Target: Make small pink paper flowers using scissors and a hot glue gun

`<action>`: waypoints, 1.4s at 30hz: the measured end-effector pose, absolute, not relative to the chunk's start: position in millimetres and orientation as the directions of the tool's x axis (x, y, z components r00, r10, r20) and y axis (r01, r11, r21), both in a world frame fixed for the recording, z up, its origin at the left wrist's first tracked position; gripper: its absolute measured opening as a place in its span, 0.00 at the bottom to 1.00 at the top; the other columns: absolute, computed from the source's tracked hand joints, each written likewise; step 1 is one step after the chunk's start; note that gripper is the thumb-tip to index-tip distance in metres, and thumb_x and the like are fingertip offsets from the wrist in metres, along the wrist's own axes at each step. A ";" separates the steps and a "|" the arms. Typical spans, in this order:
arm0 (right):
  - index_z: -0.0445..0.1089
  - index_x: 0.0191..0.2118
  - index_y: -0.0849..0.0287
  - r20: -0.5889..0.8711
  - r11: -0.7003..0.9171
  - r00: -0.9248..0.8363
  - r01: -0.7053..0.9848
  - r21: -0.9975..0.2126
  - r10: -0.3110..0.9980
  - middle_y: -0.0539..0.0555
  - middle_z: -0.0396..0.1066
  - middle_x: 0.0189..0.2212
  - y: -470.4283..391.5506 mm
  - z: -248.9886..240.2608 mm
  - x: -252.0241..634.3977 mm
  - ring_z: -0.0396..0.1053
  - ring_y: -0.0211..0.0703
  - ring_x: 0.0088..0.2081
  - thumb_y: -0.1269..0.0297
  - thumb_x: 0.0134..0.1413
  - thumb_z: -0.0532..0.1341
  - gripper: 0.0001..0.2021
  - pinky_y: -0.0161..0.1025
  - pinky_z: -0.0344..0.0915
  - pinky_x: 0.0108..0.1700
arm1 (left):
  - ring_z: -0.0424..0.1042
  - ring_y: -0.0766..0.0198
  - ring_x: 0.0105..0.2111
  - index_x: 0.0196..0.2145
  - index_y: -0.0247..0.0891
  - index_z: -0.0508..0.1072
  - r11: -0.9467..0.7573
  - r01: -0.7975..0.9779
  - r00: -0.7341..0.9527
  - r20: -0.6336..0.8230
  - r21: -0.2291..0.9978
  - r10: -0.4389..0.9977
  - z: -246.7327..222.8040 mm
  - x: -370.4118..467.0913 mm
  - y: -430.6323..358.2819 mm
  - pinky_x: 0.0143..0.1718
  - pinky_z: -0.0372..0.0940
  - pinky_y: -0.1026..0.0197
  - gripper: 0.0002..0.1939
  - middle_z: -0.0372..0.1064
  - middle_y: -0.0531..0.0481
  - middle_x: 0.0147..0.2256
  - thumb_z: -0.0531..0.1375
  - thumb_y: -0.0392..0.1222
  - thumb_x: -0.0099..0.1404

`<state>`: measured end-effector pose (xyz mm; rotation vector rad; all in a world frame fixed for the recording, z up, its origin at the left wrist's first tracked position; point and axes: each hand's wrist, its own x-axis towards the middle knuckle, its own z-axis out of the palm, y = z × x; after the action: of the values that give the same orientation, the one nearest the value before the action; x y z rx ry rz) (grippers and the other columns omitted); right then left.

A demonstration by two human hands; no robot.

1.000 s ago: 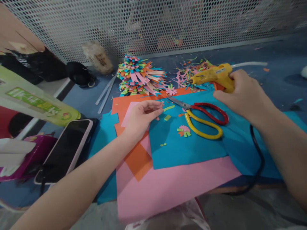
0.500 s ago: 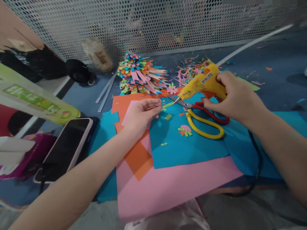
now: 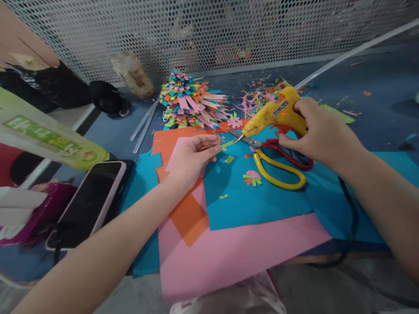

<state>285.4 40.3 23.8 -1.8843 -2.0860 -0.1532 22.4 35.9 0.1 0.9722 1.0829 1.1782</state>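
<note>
My right hand (image 3: 322, 133) grips a yellow glue gun (image 3: 273, 114), tilted down to the left, its nozzle close to a small green paper strip (image 3: 228, 144). A long glue stick juts from the gun's back. My left hand (image 3: 193, 155) pinches one end of that green strip with fingers together, resting on the blue paper sheet (image 3: 255, 200). Red and yellow scissors (image 3: 278, 163) lie on the blue sheet just under the gun. A small paper flower (image 3: 252, 177) sits next to the scissors.
Pink (image 3: 235, 253) and orange (image 3: 188, 216) sheets lie under the blue one. A pile of fringed coloured paper (image 3: 190, 102) stands behind. A phone (image 3: 88, 203) lies at left beside a green packet (image 3: 49, 135). Perforated metal mesh (image 3: 209, 30) closes the back.
My right hand brought the glue gun down and left, tipping its nozzle toward the green strip at my left fingertips. The left hand stayed nearly still.
</note>
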 end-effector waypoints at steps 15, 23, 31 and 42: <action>0.57 0.42 0.53 0.305 0.134 -0.090 0.983 -0.127 0.948 0.56 0.69 0.39 41.7 24.6 285.3 0.74 0.60 0.41 0.55 0.48 0.62 0.18 0.48 0.66 0.38 | 0.72 0.68 0.29 0.31 0.35 0.77 0.117 -0.166 0.071 -0.106 0.979 0.992 -1.2 21.9 36.6 0.27 0.66 0.65 0.17 0.75 0.50 0.32 0.75 0.36 0.43; 0.58 0.43 0.54 0.288 0.139 -0.101 0.984 -0.115 0.952 0.58 0.70 0.41 41.5 24.3 285.0 0.73 0.59 0.41 0.56 0.49 0.62 0.17 0.48 0.66 0.39 | 0.72 0.68 0.29 0.32 0.35 0.77 0.104 -0.162 0.077 -0.092 0.981 0.993 -2.9 21.4 37.2 0.26 0.66 0.66 0.16 0.75 0.50 0.32 0.74 0.36 0.44; 0.59 0.43 0.53 0.304 0.149 -0.106 0.981 -0.123 0.947 0.57 0.70 0.41 41.4 24.5 287.4 0.74 0.60 0.42 0.55 0.50 0.63 0.17 0.47 0.66 0.39 | 0.71 0.69 0.29 0.31 0.35 0.77 0.108 -0.170 0.076 -0.096 0.980 0.993 -2.4 21.6 36.3 0.26 0.65 0.66 0.14 0.75 0.50 0.31 0.73 0.34 0.45; 0.57 0.40 0.53 0.382 0.249 -0.196 0.964 -0.092 0.903 0.53 0.66 0.35 48.2 15.4 295.8 0.71 0.53 0.34 0.56 0.50 0.63 0.17 0.44 0.64 0.33 | 0.70 0.70 0.27 0.31 0.34 0.78 0.103 -0.198 0.074 -0.090 0.975 0.993 -3.8 21.4 36.8 0.25 0.64 0.67 0.14 0.74 0.51 0.30 0.73 0.33 0.45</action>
<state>295.8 48.2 15.4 -1.7139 -2.1699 -0.2364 21.4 36.8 -3.8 1.0208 1.0582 1.1809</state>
